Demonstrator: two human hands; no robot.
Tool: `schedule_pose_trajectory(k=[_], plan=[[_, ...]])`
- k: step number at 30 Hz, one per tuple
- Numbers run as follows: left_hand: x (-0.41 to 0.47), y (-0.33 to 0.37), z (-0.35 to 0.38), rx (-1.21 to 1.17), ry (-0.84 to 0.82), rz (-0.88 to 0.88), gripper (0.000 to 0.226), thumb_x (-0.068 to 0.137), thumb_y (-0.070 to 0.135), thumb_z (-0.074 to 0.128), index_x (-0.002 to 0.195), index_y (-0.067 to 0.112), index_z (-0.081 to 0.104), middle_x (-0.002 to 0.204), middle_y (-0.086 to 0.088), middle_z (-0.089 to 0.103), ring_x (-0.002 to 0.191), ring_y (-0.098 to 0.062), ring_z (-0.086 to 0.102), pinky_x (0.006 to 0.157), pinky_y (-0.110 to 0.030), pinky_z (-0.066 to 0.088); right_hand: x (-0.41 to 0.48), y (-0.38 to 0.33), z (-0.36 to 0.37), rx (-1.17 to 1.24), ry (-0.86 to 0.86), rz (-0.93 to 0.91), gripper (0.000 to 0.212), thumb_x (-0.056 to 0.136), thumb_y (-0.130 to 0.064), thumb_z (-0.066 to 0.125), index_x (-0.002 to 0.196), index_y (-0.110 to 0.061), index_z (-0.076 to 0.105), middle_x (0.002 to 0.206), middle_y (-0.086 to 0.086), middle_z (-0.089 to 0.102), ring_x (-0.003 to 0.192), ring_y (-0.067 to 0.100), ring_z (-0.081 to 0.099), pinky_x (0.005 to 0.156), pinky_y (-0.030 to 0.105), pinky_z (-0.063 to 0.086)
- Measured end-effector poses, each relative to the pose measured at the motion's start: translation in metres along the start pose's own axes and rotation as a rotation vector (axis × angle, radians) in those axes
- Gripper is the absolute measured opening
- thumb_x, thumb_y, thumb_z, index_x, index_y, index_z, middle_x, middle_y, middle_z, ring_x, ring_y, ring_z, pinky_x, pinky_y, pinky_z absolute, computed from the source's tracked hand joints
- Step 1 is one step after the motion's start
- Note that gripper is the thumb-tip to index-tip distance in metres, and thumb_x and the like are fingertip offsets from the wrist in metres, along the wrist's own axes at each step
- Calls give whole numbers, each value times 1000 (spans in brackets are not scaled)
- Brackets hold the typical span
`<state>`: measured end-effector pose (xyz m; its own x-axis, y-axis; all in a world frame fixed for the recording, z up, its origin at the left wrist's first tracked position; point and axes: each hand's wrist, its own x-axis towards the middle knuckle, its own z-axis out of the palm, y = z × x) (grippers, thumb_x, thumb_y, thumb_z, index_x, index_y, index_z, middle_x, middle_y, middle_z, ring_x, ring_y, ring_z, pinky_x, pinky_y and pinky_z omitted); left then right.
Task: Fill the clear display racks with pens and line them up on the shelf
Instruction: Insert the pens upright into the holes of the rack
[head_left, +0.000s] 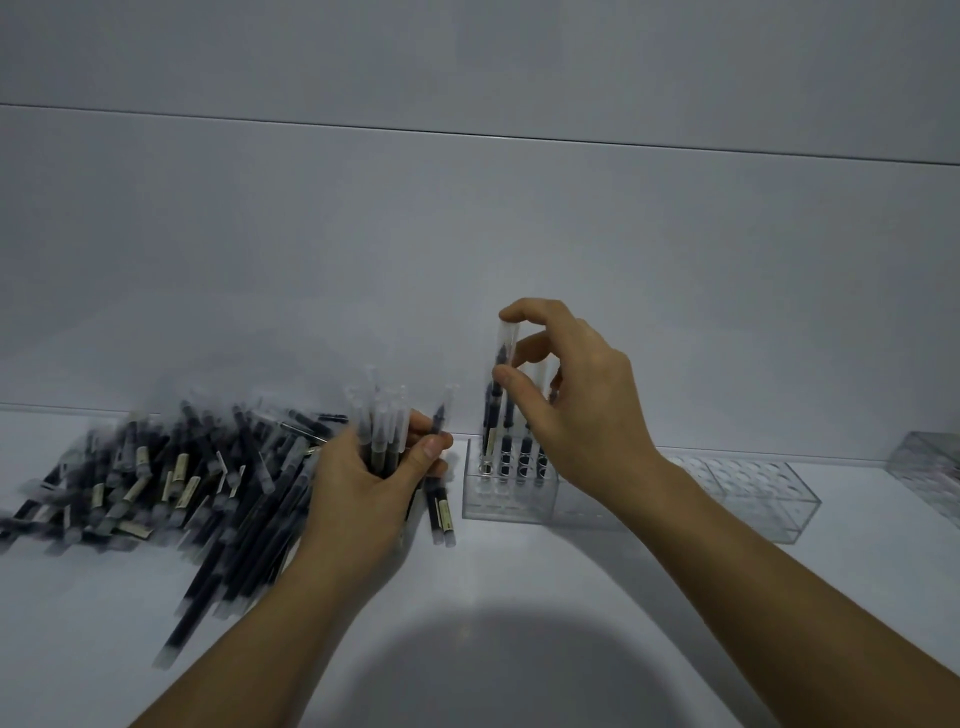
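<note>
Right hand (576, 395) is up over the rack, thumb and fingertips pinching one clear-capped pen (503, 353) upright, its lower end down among the holes at the near-left corner. Left hand (363, 483) is wrapped round a bundle of pens (382, 421), caps pointing up, just left of the rack.

The clear rack (511, 499) under the right hand holds a short row of dark pens (522, 452) standing upright along its back. Running right from it, partly behind the right forearm, more clear racking (758, 493) shows rows of open holes. Another clear rack (930, 467) sits well apart at the far right edge, blurred.

One loose pen (441, 509) lies flat between the left hand and the rack. Further left, a big heap of dark pens (171, 467) sprawls across the white shelf (519, 597). Behind it all is a plain pale back panel (467, 234) with a thin horizontal seam, and a rounded shadow (493, 665) falls on the shelf between the forearms.
</note>
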<state>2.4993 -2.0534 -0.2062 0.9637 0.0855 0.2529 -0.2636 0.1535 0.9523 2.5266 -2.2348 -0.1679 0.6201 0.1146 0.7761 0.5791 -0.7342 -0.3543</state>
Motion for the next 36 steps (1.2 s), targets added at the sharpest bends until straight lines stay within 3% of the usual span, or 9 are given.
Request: schedule_pose_trajectory(k=[4,7,14,21,24,27,31,34,36], plan=[[0,2,0,-4,0,-1,10,91,-11,59,89,-1,63,72,-11,66,62,-11,68,60,-16,55,-3,0,6,-84,-39,-35,43,86,-20,81,124,-24,63,95,-13,68,98,12,54,78,22,43],[-1,4,0,7,-7,0,6,92,-10,58,93,-5,62,74,-13,66,62,-9,68,60,-14,54,-4,0,7,-134,-56,-58,44,81,-22,85,120,-25,66,92,-15,66,96,13,52,80,32,46],[-1,4,-2,13,6,-6,8,91,-9,60,92,-2,63,71,-8,68,62,-10,69,60,-15,54,-4,5,5,-241,-17,-59,44,76,-31,89,114,-24,69,90,-14,69,99,16,53,79,34,39],[-3,5,-1,7,-2,-11,7,91,-9,60,92,-3,64,71,-7,68,63,-11,69,59,-16,55,-10,8,5,-267,-6,-152,52,74,-30,89,120,-18,69,99,-7,71,101,21,54,78,41,48],[-5,7,-3,13,-40,4,7,90,-9,61,91,-3,64,69,-7,69,62,-12,70,58,-15,54,-22,4,-2,-154,103,-122,50,85,-27,82,129,-14,62,104,-4,68,99,17,56,85,28,45],[-5,7,-6,62,-82,22,5,88,-7,65,90,-2,66,70,-9,71,64,-15,71,59,-17,55,-36,-11,-8,154,58,77,36,89,-20,78,121,-18,61,93,-8,68,82,11,62,75,13,44],[-10,6,-7,151,-162,61,6,87,0,69,92,2,71,77,-11,75,72,-21,75,64,-21,57,-48,-26,-2,588,-73,381,32,88,-15,80,115,-21,66,88,-2,72,74,14,67,70,26,55],[-16,7,-5,184,-217,55,6,88,-1,68,92,1,72,76,-15,74,68,-16,73,58,-24,58,-51,-29,3,692,-75,443,27,86,-6,80,108,-17,70,86,6,75,79,22,72,73,29,58],[-18,6,-4,153,-236,35,6,89,-2,66,91,1,71,72,-18,71,63,-18,70,58,-37,59,-53,-27,1,697,-84,448,24,86,-2,78,105,-15,70,83,5,75,81,20,73,73,28,58]])
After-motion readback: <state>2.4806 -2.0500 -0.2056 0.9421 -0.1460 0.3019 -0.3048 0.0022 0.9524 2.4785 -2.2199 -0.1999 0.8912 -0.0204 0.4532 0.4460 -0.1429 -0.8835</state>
